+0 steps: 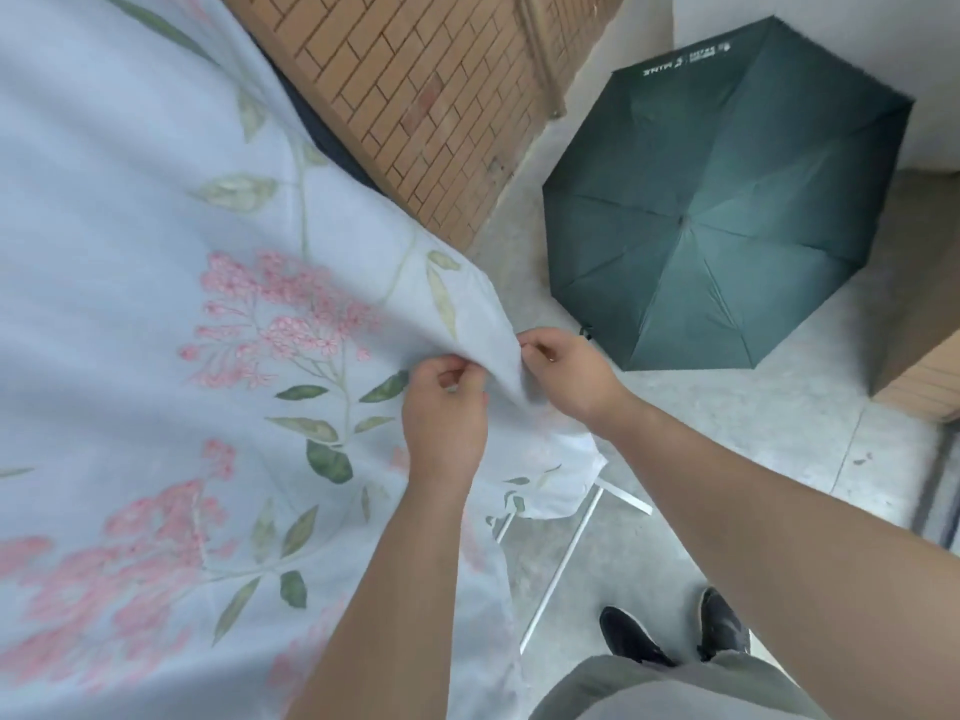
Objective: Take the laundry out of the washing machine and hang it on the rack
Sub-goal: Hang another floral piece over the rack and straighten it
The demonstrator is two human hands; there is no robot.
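A large pale blue sheet [156, 283] printed with pink flowers and green leaves fills the left of the head view, spread over the drying rack. Only the white legs of the rack [566, 558] show, below the sheet's hanging corner. My left hand [447, 413] pinches the sheet's right edge between thumb and curled fingers. Just to its right, my right hand [566, 371] pinches the same raised fold of the edge. Both hands sit close together, a few centimetres apart. The washing machine is out of view.
An open dark green umbrella [727, 210] lies on the grey concrete floor [727, 459] to the right. A brick wall [426, 96] runs behind the sheet. A brown box edge [924, 387] sits at far right. My black shoes [670, 636] stand near the rack legs.
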